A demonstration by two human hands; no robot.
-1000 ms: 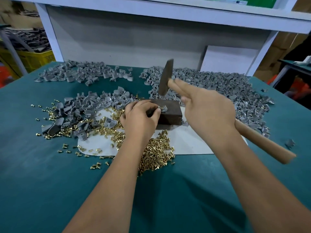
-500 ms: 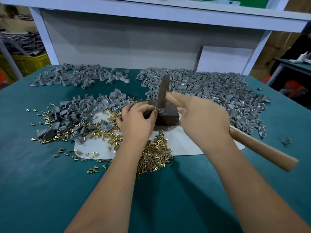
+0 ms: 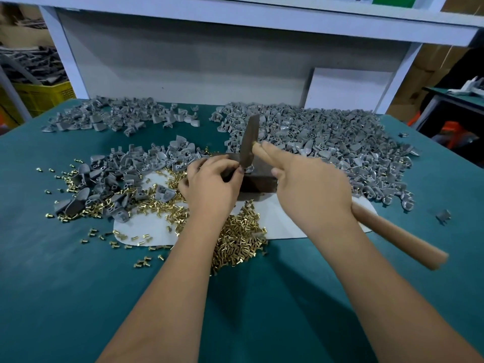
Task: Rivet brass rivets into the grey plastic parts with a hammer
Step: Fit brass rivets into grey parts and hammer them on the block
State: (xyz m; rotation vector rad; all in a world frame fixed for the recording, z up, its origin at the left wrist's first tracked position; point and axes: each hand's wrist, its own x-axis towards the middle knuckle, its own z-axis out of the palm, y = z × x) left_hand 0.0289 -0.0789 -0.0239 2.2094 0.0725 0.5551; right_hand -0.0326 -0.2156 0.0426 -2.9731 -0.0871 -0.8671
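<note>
My left hand (image 3: 210,186) pinches a small grey plastic part (image 3: 248,169) on top of a dark metal block (image 3: 259,179). My right hand (image 3: 311,187) grips the wooden handle of a hammer (image 3: 392,235), index finger stretched along it. The dark hammer head (image 3: 248,145) stands with its lower end right on the part. A heap of brass rivets (image 3: 241,244) lies under my left wrist, on and beside a white sheet (image 3: 277,224).
Grey plastic parts lie in a big pile (image 3: 327,145) at the back right, a smaller pile (image 3: 117,120) at the back left and a pile mixed with rivets (image 3: 110,184) on the left. The green table (image 3: 78,297) ends at a white shelf frame (image 3: 65,53).
The hammer came down from its raised position onto the part on the block and stays low there. My left hand has kept its hold on the part.
</note>
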